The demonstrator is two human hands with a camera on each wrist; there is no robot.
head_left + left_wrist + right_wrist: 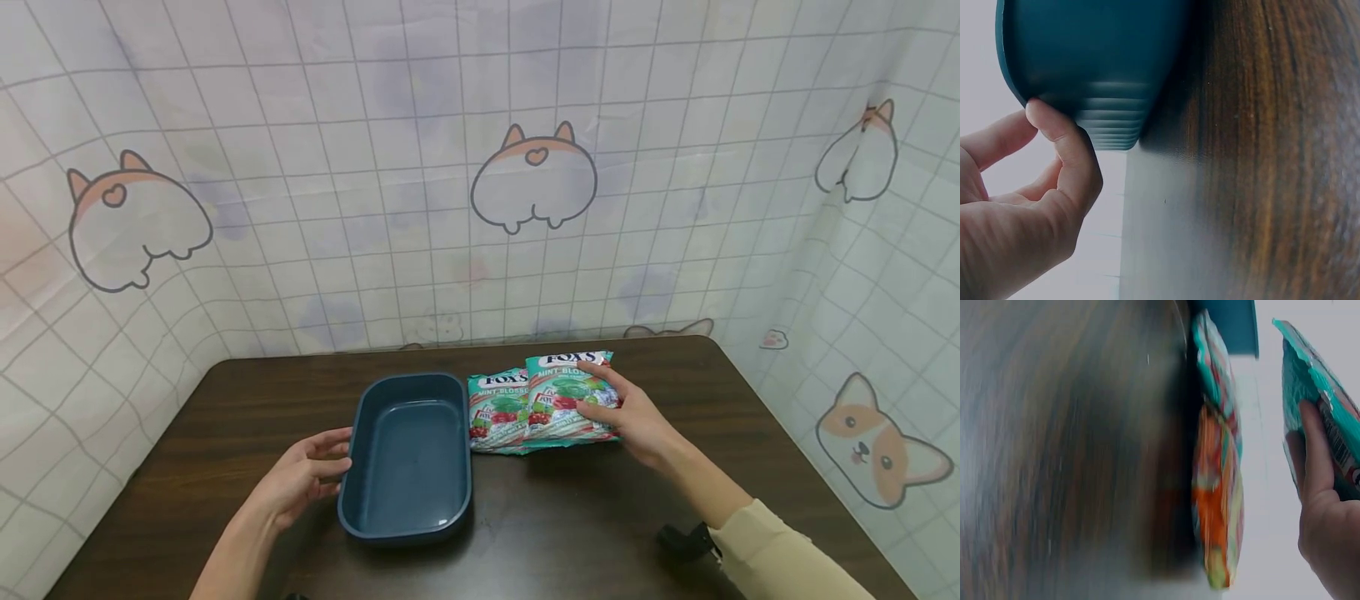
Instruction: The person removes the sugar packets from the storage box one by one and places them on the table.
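Note:
My left hand (300, 475) is at the left side of a dark teal plastic bin (405, 467). In the left wrist view, thumb and fingers (1060, 134) pinch the bin's rim. My right hand (637, 417) grips a teal candy bag (558, 404) printed FOX'S Mint Blossom. The right wrist view shows this bag raised off the table, fingers spread along its underside. A second matching bag (497, 417) lies against the bin's right side, partly covered by the held one. Beside it in the right wrist view lies an orange-ended bag (1213, 481), hidden from the head view.
The dark wood-grain table (585, 533) carries everything. A black strap or device (686, 542) shows by the right sleeve (780, 550). A white gridded curtain (360, 208) with cartoon dogs hangs behind and at both sides.

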